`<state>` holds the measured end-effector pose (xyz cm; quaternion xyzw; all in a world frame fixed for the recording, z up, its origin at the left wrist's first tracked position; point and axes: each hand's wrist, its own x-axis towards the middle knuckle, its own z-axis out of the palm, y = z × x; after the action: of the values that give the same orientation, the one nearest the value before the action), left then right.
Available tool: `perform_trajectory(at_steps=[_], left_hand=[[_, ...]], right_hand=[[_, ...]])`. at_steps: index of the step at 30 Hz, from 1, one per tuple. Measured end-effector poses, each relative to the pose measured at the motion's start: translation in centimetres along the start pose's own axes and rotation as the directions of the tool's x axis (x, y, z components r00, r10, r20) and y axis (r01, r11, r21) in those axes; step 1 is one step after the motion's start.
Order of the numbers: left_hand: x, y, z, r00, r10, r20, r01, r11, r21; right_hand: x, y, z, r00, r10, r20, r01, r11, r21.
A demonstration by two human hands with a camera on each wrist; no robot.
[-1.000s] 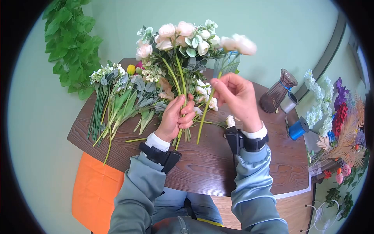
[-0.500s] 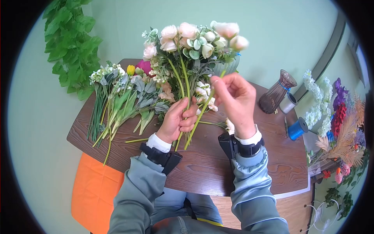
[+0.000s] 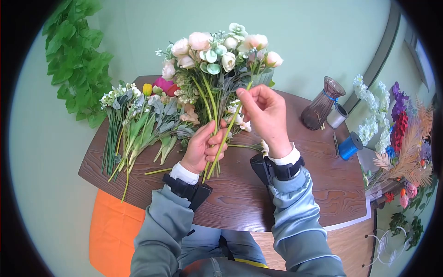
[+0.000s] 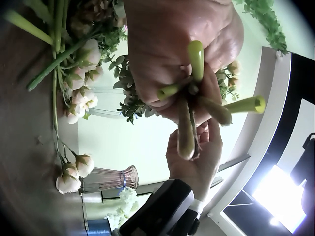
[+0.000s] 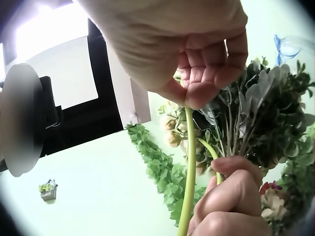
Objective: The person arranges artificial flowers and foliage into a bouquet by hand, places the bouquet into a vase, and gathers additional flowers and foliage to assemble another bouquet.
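My left hand (image 3: 203, 148) grips a bouquet (image 3: 200, 41) of pale pink and white artificial flowers with rounded grey-green leaves, its fingers wrapped round the stems. Below that fist, several cut stem ends (image 4: 197, 59) point at the left wrist camera. Thumb and fingertips of my right hand (image 3: 266, 114) pinch a single thick green flower stem (image 5: 190, 162) near its upper part. This stem slants across the front of the bundle, its lower end beside the left fingers. Pale pink blooms (image 3: 273, 59) top it at the bouquet's right edge.
Loose flowers and leafy stems (image 3: 134, 134) lie on the left of the wooden table (image 3: 240, 203). At the right stand a brown glass vase (image 3: 318, 108), a silvery spool (image 3: 337, 116) and a blue ribbon spool (image 3: 350, 146). More flowers (image 3: 400, 134) fill the far right.
The right hand has brought the pinched stem leftward, from beside the bouquet to against it. Its blooms now overlap the bouquet's right side. The left hand keeps its grip.
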<state>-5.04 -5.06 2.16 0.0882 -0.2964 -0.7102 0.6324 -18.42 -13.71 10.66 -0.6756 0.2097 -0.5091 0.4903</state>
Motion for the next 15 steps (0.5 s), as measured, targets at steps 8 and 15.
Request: perform_trajectory(at_steps=[8,15], left_hand=[[0.1,-0.5,0.6,0.989,-0.139,0.052,0.141,0.990,-0.029],[0.1,-0.5,0.4,0.987,-0.146,0.063,0.145,0.989,0.027]], right_hand=[[0.6,0.6,-0.8,0.999,0.046,-0.009,-0.047,0.994,-0.098],[1.0,0.6,-1.7,0.998,0.054,0.024,-0.052,0.995,-0.084]])
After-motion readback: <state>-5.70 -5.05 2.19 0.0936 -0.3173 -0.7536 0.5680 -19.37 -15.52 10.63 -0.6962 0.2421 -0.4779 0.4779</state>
